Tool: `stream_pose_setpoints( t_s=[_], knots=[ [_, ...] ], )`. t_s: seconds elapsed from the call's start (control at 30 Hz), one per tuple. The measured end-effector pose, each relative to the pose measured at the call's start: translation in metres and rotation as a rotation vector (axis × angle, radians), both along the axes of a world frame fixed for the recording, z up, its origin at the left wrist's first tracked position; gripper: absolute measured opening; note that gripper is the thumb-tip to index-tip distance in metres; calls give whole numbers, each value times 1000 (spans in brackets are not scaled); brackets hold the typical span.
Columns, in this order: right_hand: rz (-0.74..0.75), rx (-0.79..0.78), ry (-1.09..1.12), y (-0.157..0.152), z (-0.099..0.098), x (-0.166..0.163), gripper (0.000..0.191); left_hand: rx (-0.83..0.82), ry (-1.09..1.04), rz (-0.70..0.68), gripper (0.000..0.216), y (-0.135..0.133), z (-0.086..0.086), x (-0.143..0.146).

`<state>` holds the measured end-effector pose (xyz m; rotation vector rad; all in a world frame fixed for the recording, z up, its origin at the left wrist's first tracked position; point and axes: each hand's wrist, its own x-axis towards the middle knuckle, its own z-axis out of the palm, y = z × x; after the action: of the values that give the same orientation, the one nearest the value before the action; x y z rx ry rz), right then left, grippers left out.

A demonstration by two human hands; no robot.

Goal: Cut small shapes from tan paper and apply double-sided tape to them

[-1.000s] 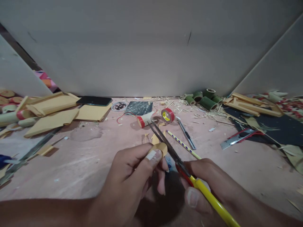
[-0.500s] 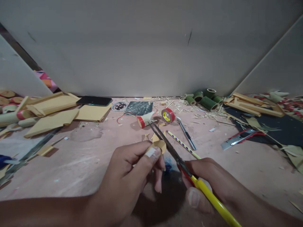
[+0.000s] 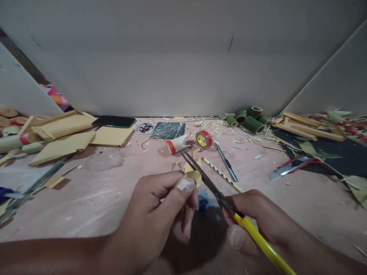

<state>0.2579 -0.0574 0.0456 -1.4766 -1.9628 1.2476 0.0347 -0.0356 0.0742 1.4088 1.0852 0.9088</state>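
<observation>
My left hand pinches a small round piece of tan paper between thumb and fingers, and a white patch covers part of the thumb. My right hand is closed around a pair of scissors with yellow handles. Their dark blades point up and left, lying close beside the right edge of the paper disc. Beyond the blade tips rests a short pale tube with red tape. A roll of red tape stands to its right. Under the blades, tan paper scraps lie on the surface.
A spotted pencil and a slim cutter lie ahead of my right hand; a red cutter is farther right. Green bamboo pieces stand at the back among shavings. At left are tan envelopes, a phone and a small dish.
The scissors and my right hand have shifted slightly right and down. The blades look closer together than before. My left hand keeps its pinch on the paper disc.
</observation>
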Motion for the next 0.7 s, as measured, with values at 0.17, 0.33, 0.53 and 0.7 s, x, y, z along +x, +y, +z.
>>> stream_pose_setpoints(
  t_s=[0.17, 0.33, 0.53, 0.7],
  knots=[
    [10, -8, 60, 1, 6, -2, 62, -10, -4, -6, 36, 1, -1, -1],
    [15, -25, 42, 3, 12, -3, 63, -42, 2, -14, 37, 0, -2, -3],
    [15, -65, 54, 1, 21, -4, 58, -16, 45, -12, 38, 4, -1, -2],
    [10, -97, -14, 15, 22, -3, 59, 17, 61, -19, 37, 3, -9, -1]
  ],
)
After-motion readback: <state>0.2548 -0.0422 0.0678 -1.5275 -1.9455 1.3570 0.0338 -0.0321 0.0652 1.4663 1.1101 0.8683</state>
